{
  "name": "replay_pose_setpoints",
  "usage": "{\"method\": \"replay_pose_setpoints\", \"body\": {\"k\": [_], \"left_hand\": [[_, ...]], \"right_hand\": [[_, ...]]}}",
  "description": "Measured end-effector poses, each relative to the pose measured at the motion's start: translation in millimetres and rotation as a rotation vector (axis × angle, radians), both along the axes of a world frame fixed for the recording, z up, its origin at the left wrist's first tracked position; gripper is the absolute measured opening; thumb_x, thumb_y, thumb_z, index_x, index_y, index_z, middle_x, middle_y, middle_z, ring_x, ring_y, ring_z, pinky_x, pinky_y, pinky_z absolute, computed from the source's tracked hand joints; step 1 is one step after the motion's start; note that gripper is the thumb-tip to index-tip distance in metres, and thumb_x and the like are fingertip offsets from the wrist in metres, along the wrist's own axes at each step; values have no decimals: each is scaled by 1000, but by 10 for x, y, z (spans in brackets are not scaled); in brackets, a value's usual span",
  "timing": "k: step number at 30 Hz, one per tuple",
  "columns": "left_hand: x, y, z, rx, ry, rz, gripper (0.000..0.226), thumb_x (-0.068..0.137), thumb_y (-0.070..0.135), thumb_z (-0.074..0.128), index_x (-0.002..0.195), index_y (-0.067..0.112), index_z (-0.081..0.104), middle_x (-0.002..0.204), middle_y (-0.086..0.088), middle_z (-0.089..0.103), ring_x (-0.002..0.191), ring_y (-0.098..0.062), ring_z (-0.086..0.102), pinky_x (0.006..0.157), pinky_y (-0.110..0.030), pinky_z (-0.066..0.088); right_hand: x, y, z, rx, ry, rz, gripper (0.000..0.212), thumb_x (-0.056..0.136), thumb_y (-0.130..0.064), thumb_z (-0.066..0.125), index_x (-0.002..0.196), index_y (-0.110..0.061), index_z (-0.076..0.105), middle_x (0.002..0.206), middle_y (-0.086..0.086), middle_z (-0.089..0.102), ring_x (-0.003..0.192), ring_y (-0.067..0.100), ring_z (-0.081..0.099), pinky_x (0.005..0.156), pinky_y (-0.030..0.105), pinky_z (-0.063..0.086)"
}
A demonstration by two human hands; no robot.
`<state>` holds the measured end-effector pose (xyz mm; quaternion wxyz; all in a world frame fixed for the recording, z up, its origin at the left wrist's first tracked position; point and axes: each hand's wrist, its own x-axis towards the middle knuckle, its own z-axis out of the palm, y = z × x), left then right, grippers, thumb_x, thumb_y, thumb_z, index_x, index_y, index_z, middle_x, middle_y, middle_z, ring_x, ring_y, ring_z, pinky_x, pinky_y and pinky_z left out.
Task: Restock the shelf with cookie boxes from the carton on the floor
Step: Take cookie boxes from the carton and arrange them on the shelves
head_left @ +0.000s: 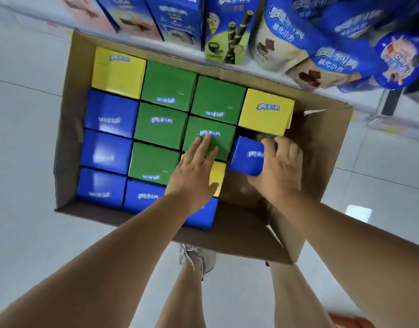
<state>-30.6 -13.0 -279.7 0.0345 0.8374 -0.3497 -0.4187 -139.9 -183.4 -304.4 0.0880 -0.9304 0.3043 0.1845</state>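
Note:
An open brown carton (69, 129) lies on the floor, packed with several blue, green and yellow cookie boxes standing on end. My right hand (280, 166) grips a blue box (245, 156) at the carton's right side, thumb and fingers curled round it, the box tilted and raised a little above the bare cardboard bottom. My left hand (195, 171) lies flat with straight fingers on a green box (211, 134) and covers part of a yellow box (218, 176). The white shelf (156, 47) runs along the top of the view.
The shelf holds blue cookie boxes, a green wafer-roll box (227, 36) and blue-and-white snack bags (305, 55). The carton's right part shows bare cardboard. Grey floor tiles surround it. My legs and a white shoe (196, 256) are below the carton.

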Motion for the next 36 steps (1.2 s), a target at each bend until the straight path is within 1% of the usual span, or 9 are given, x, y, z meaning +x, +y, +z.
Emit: {"method": "replay_pose_setpoints", "body": {"k": [5,11,14,18,20,22,27,31,36], "left_hand": [[221,-47,397,-15,169,68,108,84,44,72,157,31,-6,164,12,-16,153,-16,-1,120,-38,19],[380,-307,1106,-89,417,187,138,54,61,86,156,40,-5,164,13,12,147,-11,23,117,-36,25],[446,-327,1289,-236,653,461,122,57,30,95,153,37,20,136,13,58,121,-4,58,108,-39,45],[627,-104,1275,-264,667,760,89,62,11,92,136,26,44,110,10,70,91,2,70,82,-27,59],[699,46,1182,-267,592,869,74,66,10,90,126,24,48,102,11,69,76,9,68,60,-11,53],[733,211,1020,-272,545,955,68,68,8,88,123,22,49,99,9,68,71,9,67,54,-9,50],[687,479,651,-223,518,1032,80,53,35,95,123,27,55,107,7,73,95,-10,72,83,-35,57],[606,496,506,-229,536,1045,70,63,27,92,123,25,56,105,7,74,95,-10,72,81,-30,54],[599,475,475,-231,530,1049,78,52,46,90,121,34,56,106,11,73,97,-10,71,88,-38,55]], "right_hand": [[87,-406,722,382,-44,-182,89,58,-34,84,136,-20,42,129,1,37,121,20,38,92,33,42],[452,-815,1901,813,1,-210,85,63,-34,85,137,-37,44,131,-17,39,116,-3,43,90,16,38],[707,-791,2090,975,4,-236,78,67,-36,84,135,-42,47,126,-24,47,111,-9,49,91,17,43],[874,-658,1769,1069,-126,-400,51,87,-54,59,134,-42,45,134,-18,49,121,-2,46,97,18,35],[807,-638,1379,868,-159,-476,38,97,-49,45,130,-33,52,134,-11,50,115,4,48,94,25,36],[671,-648,985,557,-79,-337,34,99,-37,45,128,-22,55,137,0,48,112,13,49,95,32,40],[556,-596,379,287,132,2,72,88,-31,64,149,-17,28,157,4,18,142,27,20,112,41,30],[649,-544,123,68,125,61,103,73,-39,78,152,-23,14,152,11,20,131,34,27,102,43,36],[700,-509,62,-85,120,85,94,57,-41,83,136,-16,37,129,13,36,116,32,36,96,42,31]]}}
